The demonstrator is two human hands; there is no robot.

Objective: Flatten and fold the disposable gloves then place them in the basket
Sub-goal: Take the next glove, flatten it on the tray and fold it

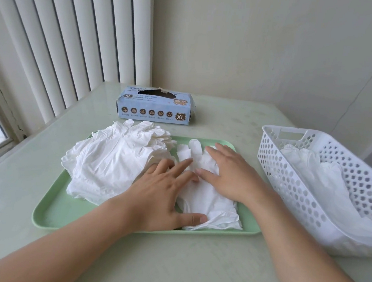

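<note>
A white disposable glove (207, 199) lies flat on the right half of a light green tray (62, 211), its fingers pointing away from me. My left hand (162, 197) presses on its left side with fingers spread and the thumb near the cuff. My right hand (229, 174) lies flat on its upper right part, fingers straight. A rumpled pile of white gloves (116, 159) fills the tray's left half. The white perforated basket (294, 173) stands to the right of the tray and holds folded white gloves (326, 175).
A blue glove box (155, 106) marked XL stands behind the tray. The pale green table (192, 265) runs to a wall at the back and right. Vertical blinds (65, 40) and a window are at the left.
</note>
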